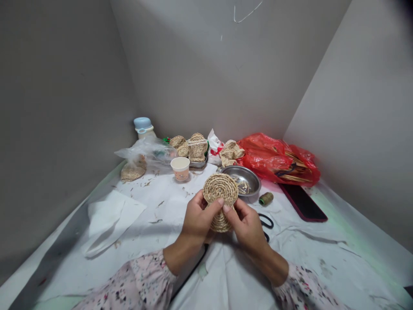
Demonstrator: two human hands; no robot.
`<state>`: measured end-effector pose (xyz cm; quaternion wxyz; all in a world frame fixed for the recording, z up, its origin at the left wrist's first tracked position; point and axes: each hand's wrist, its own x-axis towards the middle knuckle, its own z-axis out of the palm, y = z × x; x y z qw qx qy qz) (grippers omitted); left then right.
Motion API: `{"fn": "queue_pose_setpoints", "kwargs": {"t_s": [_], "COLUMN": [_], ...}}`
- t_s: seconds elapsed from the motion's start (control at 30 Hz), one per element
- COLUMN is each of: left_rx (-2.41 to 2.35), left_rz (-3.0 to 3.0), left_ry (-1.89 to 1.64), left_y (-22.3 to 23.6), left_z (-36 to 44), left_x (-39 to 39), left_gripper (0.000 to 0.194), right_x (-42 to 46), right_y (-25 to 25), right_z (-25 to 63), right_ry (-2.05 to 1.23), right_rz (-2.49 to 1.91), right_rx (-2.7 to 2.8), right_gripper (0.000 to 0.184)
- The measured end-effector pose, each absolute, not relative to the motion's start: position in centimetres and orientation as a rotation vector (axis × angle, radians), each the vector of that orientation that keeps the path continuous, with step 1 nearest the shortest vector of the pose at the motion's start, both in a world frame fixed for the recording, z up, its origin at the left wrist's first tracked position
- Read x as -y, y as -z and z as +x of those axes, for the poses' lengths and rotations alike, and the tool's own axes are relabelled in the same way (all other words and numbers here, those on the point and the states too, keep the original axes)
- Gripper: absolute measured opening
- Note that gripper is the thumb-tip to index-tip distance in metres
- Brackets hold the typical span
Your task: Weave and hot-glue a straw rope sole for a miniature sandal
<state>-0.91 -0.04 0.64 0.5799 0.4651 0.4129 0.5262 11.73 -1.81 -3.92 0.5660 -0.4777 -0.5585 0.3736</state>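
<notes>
A coiled straw piece [220,188], with a round upper disc and a smaller rounded part below it, is held upright above the table. My left hand [200,215] grips its left side, the thumb pressed on the front. On the right side my right hand [247,219] pinches it the same way, thumb beside the other thumb. Most of my fingers are hidden behind the weave. Just right of my right hand lie black scissors handles [267,221], partly covered. Behind the piece stands a steel bowl [254,185] with straw scraps in it.
A paper cup [180,168], a clear plastic bag [150,148] and a blue-lidded bottle [143,125] stand back left. More woven pieces [197,148] sit behind. A red bag [271,159], a phone [303,202] and a thread spool [266,198] lie right. Grey walls enclose the white-covered table [155,241].
</notes>
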Motion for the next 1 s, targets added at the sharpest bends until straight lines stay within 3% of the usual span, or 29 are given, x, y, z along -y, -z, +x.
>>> {"fn": "queue_pose_setpoints", "kwargs": {"t_s": [0.63,1.0], "left_rx": [-0.865,-0.998], "left_rz": [1.072,1.162], "left_ry": [-1.116,-1.114], "left_y": [-0.7,-0.7], "left_z": [-1.1,-1.2], "left_x": [0.4,0.1], "left_gripper": [0.046,0.033], "right_x": [2.3,2.6], "right_y": [2.4,2.9], "right_z": [11.7,11.8], "right_ry": [-0.859,-0.832], "right_rz": [-1.053,-1.053], "right_rx": [1.174,1.25], "right_gripper": [0.02,0.02]}}
